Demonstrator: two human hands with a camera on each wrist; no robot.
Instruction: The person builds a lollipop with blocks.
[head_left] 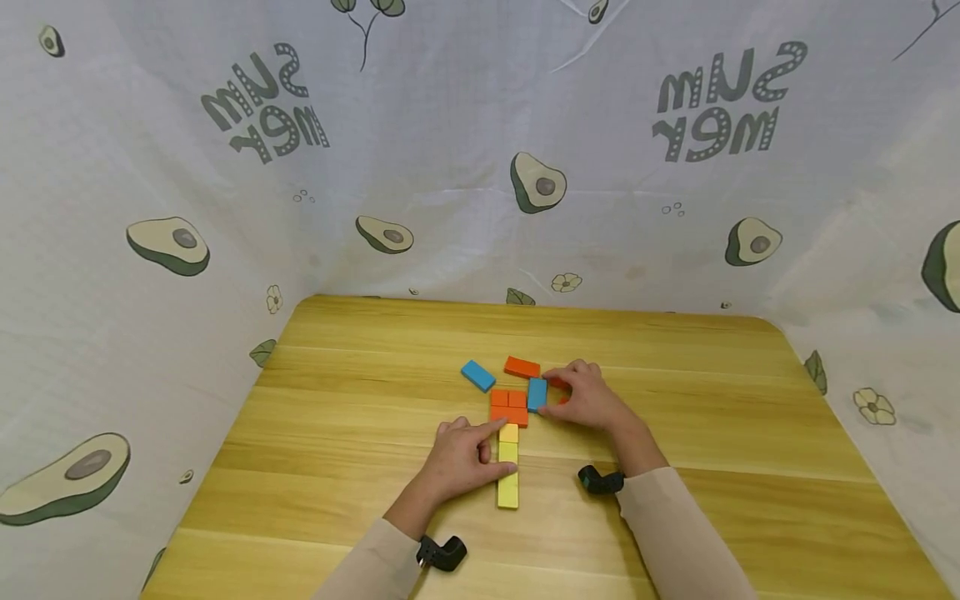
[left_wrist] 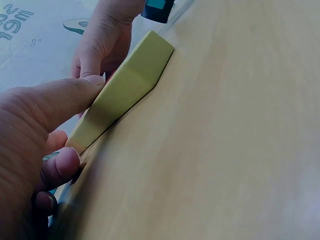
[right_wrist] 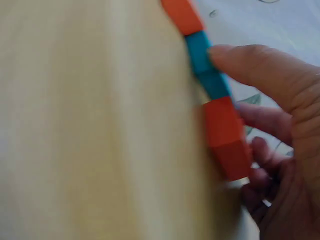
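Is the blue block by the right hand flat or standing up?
Flat: the head view shows the blue block broad face up.

The yellow blocks (head_left: 507, 495) are pale lemon, with a deeper orange-yellow square block (head_left: 508, 432) near the bright red-orange blocks (head_left: 522, 367) and the clear mid-blue blocks (head_left: 478, 375). The table (head_left: 360, 350) is golden-yellow wood streaked with lighter and browner grain. White cloth (head_left: 450, 108) carries cream avocados (head_left: 528, 177) with dark green edges and grey-brown stones, plus grey letters dotted white; the sleeves (head_left: 682, 525) are plain beige, the wrist cameras (head_left: 600, 482) black.
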